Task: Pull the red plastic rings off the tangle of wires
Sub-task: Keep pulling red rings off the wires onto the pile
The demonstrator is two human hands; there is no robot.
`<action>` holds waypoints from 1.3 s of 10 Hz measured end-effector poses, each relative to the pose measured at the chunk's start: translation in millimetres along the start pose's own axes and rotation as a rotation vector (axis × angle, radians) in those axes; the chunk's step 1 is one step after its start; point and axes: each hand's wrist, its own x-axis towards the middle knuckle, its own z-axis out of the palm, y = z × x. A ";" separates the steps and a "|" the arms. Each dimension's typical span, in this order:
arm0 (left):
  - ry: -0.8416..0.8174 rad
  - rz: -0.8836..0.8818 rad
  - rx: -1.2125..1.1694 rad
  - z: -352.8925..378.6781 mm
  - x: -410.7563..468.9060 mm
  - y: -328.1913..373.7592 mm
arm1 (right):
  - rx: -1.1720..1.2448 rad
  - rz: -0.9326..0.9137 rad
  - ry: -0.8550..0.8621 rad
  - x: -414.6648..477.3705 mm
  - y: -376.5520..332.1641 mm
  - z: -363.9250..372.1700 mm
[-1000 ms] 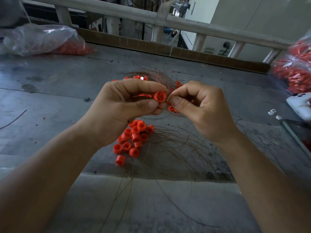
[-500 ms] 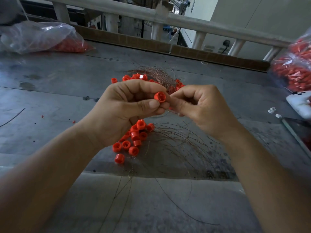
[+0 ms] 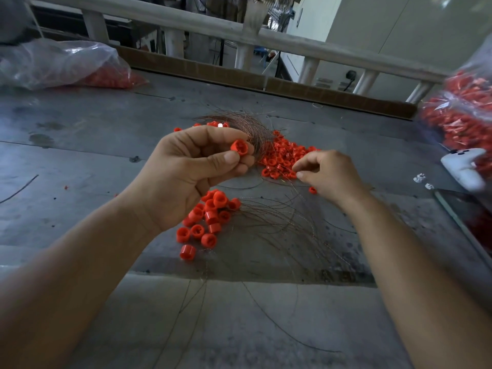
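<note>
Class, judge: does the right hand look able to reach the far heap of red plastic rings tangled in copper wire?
Probably yes: the right hand has its fingers at the edge of the heap of red plastic rings, nothing between.

Grey worktable [image 3: 80, 161], stained and seamed, seen from above. At its far left lies a crumpled clear plastic bag [image 3: 53, 62] with red contents; a second, fuller bag [image 3: 468, 107] stands at the right edge. Just below that bag rests a white handheld device [image 3: 463, 166], with two small white pieces [image 3: 419, 178] beside it and a dark flat panel [image 3: 468, 211] nearer the viewer. A brown cardboard strip [image 3: 332, 95] lines the far edge, below a white railing [image 3: 213, 25]. A wall socket [image 3: 351, 75] shows behind the posts.
</note>
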 end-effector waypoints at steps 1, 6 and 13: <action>0.005 -0.006 -0.001 1.0 0.1 0.2 | -0.041 0.001 0.012 1.6 1.6 4.1; -0.003 -0.021 0.009 0.9 0.7 -0.1 | -0.050 0.018 -0.015 3.9 1.2 5.5; -0.032 -0.021 -0.002 -1.6 0.3 -0.7 | 0.032 0.029 0.011 4.8 2.3 8.2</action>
